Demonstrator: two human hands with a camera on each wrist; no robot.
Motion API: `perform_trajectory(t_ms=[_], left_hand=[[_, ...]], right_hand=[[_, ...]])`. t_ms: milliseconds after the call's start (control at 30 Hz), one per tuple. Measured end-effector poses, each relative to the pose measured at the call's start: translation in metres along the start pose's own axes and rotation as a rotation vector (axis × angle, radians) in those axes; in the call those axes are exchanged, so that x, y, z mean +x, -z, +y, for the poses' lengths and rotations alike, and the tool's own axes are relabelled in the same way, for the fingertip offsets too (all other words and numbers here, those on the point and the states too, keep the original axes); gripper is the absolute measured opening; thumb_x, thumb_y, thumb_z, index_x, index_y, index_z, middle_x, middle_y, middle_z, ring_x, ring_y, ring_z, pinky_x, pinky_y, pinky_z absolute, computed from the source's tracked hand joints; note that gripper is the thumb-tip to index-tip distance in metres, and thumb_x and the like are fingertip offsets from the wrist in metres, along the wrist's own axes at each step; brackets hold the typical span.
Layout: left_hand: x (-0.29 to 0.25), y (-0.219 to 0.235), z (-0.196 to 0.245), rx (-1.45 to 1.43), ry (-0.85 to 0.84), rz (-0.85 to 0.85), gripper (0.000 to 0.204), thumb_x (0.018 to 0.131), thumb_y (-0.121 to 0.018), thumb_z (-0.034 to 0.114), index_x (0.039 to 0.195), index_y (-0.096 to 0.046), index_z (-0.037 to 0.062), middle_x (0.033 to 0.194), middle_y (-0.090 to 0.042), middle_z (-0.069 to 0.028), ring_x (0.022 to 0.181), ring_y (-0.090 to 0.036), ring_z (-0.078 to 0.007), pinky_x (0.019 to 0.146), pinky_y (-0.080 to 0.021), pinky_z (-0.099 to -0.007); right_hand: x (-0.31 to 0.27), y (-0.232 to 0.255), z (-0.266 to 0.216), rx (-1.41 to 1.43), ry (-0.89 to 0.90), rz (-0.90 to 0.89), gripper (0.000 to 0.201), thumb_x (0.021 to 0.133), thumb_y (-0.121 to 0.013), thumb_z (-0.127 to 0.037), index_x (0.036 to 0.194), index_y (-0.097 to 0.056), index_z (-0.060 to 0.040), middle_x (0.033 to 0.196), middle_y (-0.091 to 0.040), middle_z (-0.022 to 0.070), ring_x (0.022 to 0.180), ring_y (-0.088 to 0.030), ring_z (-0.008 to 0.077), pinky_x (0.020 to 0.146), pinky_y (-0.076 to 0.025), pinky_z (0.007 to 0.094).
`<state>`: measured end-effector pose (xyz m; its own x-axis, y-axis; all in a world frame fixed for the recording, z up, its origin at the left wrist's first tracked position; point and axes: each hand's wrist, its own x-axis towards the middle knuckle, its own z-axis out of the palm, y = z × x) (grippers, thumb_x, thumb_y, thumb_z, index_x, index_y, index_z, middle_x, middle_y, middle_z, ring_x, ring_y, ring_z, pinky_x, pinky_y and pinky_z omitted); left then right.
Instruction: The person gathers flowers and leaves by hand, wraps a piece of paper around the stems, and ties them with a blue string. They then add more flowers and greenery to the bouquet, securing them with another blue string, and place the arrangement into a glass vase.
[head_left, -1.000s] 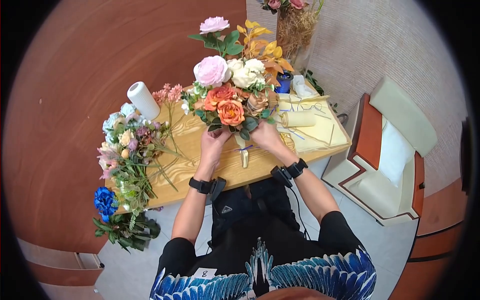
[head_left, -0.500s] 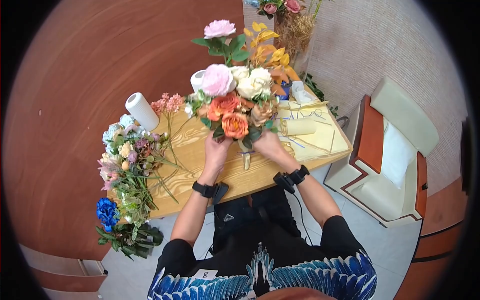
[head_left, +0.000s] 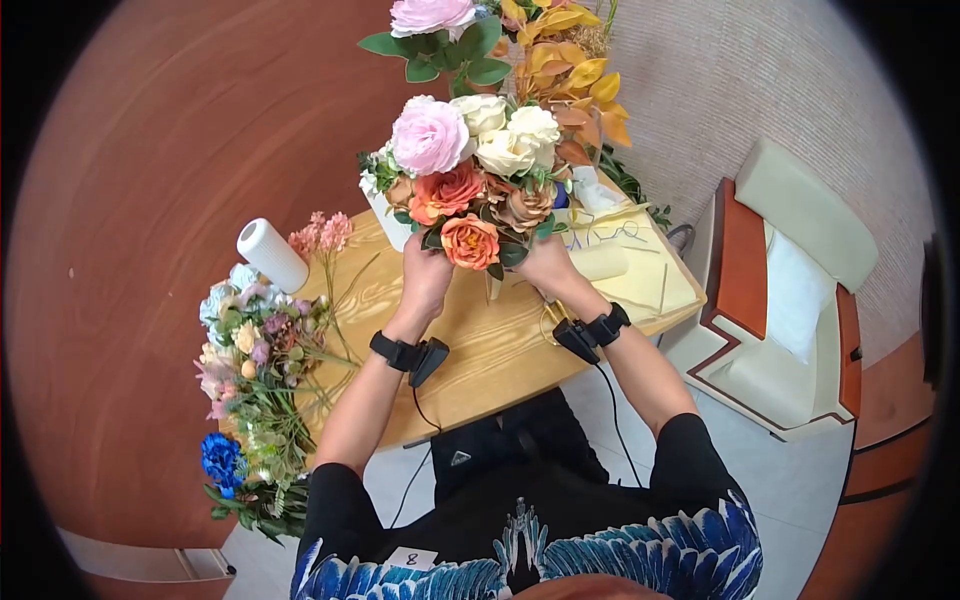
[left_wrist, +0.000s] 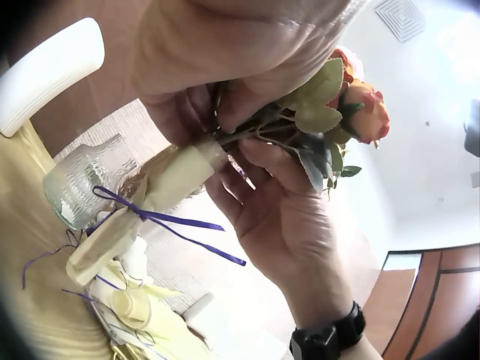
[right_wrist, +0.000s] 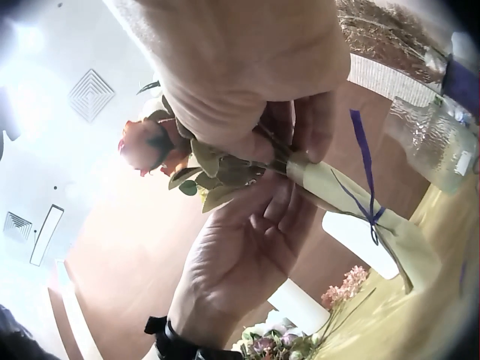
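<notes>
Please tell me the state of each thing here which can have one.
Bouquet: held in both hands
Left hand: gripping it
Right hand: gripping it
Cream wrapping: round bouquet's base
Purple ribbon: tied round wrapping
Paper roll: rolled up
Left white vase: standing
Blue flower: open

Wooden table (head_left: 480,350), white vase (head_left: 273,256), heaped flowers (head_left: 262,345), yellow paper (head_left: 648,268)

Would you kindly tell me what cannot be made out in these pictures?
Head view: the bouquet hides most fingers of the left hand and right hand.
Head view: the top edge cuts off the upper pink flower.
Head view: blooms hide much of the rear white vase.
Right wrist view: any print on the glass vase is too small to read.
</notes>
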<state>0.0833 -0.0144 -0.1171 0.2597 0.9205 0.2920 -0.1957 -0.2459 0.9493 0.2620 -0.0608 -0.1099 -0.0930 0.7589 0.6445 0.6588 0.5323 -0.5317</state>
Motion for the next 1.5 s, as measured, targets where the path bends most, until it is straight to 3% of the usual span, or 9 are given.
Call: perform_trajectory(t_ms=[200,267,400,533,600,633,700,1033,1500], left_hand=[[0.049,-0.014,0.02,0.159,-0.106,-0.002,0.039,0.087,-0.058,-0.009,0.125,-0.053,-0.0006,0.118,-0.063,-0.009,0.105,-0.062,-0.0161,0.091,-0.052,-0.0296],[0.068,-0.026,0.044,0.168,-0.186,0.003,0.043,0.086,-0.056,-0.01,0.128,-0.051,-0.0002,0.118,-0.063,-0.0094,0.104,-0.062,-0.0172,0.088,-0.051,-0.027],[0.12,-0.038,0.078,0.043,-0.272,-0.083,0.045,0.084,-0.062,-0.008,0.127,-0.049,0.001,0.114,-0.065,-0.0101,0.1,-0.063,-0.015,0.081,-0.053,-0.0279],[0.164,-0.045,0.096,-0.024,-0.457,-0.124,0.03,0.081,-0.075,0.004,0.108,-0.063,-0.0006,0.1,-0.07,-0.005,0.09,-0.063,-0.0112,0.08,-0.051,-0.0313],[0.179,-0.039,0.099,0.017,-0.389,-0.154,0.044,0.084,-0.069,0.031,0.125,-0.064,0.0134,0.126,-0.064,-0.0171,0.113,-0.062,-0.0352,0.096,-0.048,-0.0464],[0.187,-0.039,0.098,0.018,-0.395,-0.152,0.044,0.084,-0.069,0.031,0.125,-0.064,0.0134,0.126,-0.064,-0.0171,0.113,-0.062,-0.0352,0.096,-0.048,-0.0464],[0.201,-0.042,0.084,-0.047,-0.466,-0.069,0.031,0.08,-0.075,0.003,0.108,-0.063,-0.001,0.102,-0.07,-0.0058,0.09,-0.063,-0.0118,0.08,-0.05,-0.0309],[0.234,-0.028,-0.001,0.028,-0.402,0.045,0.023,0.08,-0.069,-0.002,0.102,-0.063,-0.0022,0.097,-0.069,-0.0068,0.086,-0.062,-0.0124,0.072,-0.049,-0.0303],[0.233,-0.006,-0.081,0.268,-0.224,0.042,0.021,0.083,-0.069,0.005,0.103,-0.066,0.0,0.098,-0.072,-0.0075,0.088,-0.065,-0.0135,0.078,-0.05,-0.031]], right_hand=[[0.043,0.021,0.033,-0.039,0.175,0.156,0.034,0.083,-0.062,-0.018,0.115,-0.067,-0.0095,0.112,-0.069,0.0132,0.102,-0.066,0.0307,0.088,-0.052,0.037],[0.062,0.034,0.03,0.074,0.072,0.239,0.023,0.078,-0.065,-0.017,0.098,-0.073,-0.0118,0.092,-0.072,0.0093,0.087,-0.069,0.0283,0.076,-0.055,0.0368],[0.126,0.07,0.075,-1.046,0.672,0.327,0.003,0.058,-0.07,-0.018,0.056,-0.068,-0.0191,0.057,-0.062,-0.001,0.059,-0.065,0.0197,0.053,-0.05,0.0361],[0.167,0.091,0.05,-0.962,0.805,0.443,0.01,0.062,-0.069,-0.015,0.072,-0.072,-0.0169,0.069,-0.067,0.0021,0.067,-0.067,0.0213,0.057,-0.051,0.035],[0.182,0.088,0.059,-0.9,0.416,0.189,0.035,0.079,-0.07,-0.015,0.112,-0.065,-0.0056,0.113,-0.067,0.0127,0.106,-0.06,0.0318,0.09,-0.047,0.041],[0.187,0.086,0.064,-0.777,0.353,0.158,0.04,0.078,-0.072,-0.018,0.115,-0.064,-0.0058,0.115,-0.066,0.0131,0.105,-0.06,0.0331,0.091,-0.047,0.0414],[0.195,0.07,0.074,-0.586,0.448,0.298,0.03,0.083,-0.067,-0.018,0.11,-0.066,-0.0057,0.107,-0.068,0.0139,0.099,-0.063,0.0335,0.085,-0.05,0.0406],[0.175,0.008,0.128,0.178,0.152,0.285,0.032,0.087,-0.065,-0.013,0.118,-0.064,-0.004,0.119,-0.065,0.0136,0.111,-0.06,0.0285,0.097,-0.045,0.0378],[0.152,-0.06,0.206,0.079,0.052,0.278,0.047,0.075,-0.076,-0.009,0.119,-0.062,-0.0015,0.122,-0.064,0.012,0.114,-0.059,0.0251,0.1,-0.043,0.0348]])
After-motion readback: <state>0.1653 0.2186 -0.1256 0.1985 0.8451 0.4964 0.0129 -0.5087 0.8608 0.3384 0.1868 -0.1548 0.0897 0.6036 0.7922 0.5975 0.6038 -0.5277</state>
